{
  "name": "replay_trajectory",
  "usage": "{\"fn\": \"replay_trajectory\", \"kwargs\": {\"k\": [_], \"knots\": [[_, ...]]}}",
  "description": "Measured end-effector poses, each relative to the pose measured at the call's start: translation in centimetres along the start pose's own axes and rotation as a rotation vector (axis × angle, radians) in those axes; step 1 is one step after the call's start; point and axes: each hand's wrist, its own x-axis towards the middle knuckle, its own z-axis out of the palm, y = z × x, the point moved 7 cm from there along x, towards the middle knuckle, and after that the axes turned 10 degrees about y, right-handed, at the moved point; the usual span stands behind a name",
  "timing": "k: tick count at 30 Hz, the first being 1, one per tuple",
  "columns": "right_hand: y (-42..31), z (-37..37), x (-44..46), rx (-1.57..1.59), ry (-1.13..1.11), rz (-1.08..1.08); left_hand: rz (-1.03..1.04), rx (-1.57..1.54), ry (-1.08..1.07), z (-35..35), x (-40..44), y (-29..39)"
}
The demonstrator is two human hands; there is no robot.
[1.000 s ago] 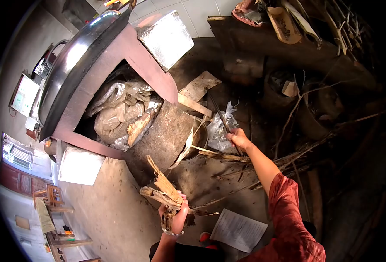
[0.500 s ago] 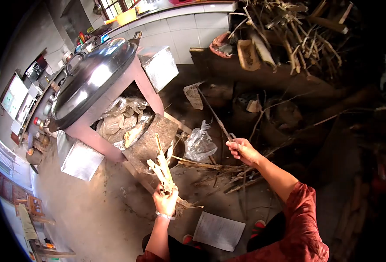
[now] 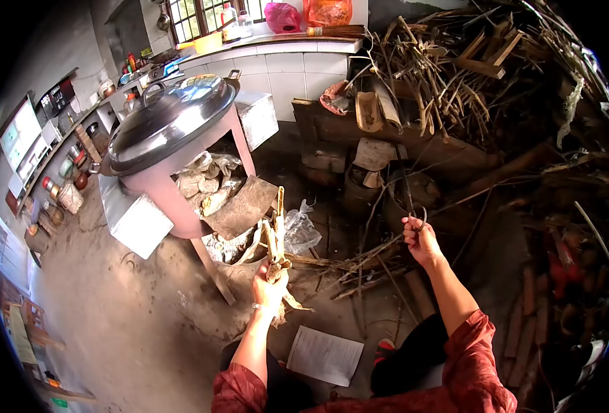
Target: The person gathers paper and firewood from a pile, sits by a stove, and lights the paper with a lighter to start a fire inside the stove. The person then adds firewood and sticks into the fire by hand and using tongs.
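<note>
My left hand (image 3: 269,288) is closed around a bundle of split firewood (image 3: 275,237), its pale sticks pointing up toward the stove's opening. Raised at the right, my right hand (image 3: 421,239) grips a long thin fire scraper (image 3: 408,186) near its ringed end. Its flat head (image 3: 380,154) appears at the far end, over dark clutter. Ahead on the left stands a pink metal stove (image 3: 215,180) bearing a wide lidded pot (image 3: 170,124). Crumpled grey material fills its opening, and a brown plate (image 3: 242,206) slants out below it.
A clear plastic bag (image 3: 301,228) lies beyond the firewood bundle. Thin branches (image 3: 359,265) spread over the floor between my hands. A large woodpile (image 3: 456,76) occupies the back right. A printed sheet (image 3: 325,354) lies near my feet.
My right hand has moved right, swinging the scraper to a steeper angle with its head farther right. My left hand still holds the firewood. The camera view has shifted.
</note>
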Motion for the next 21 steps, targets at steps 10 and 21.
{"fn": "replay_trajectory", "kwargs": {"k": [10, 21], "knots": [[-1.6, -2.5, -10.0, -0.049, 0.092, 0.072, 0.082, -0.041, 0.155, -3.0, 1.4, -1.4], [-10.6, -10.7, -29.3, -0.142, 0.056, 0.109, 0.027, -0.08, 0.258, -6.4, 0.8, 0.1]]}}
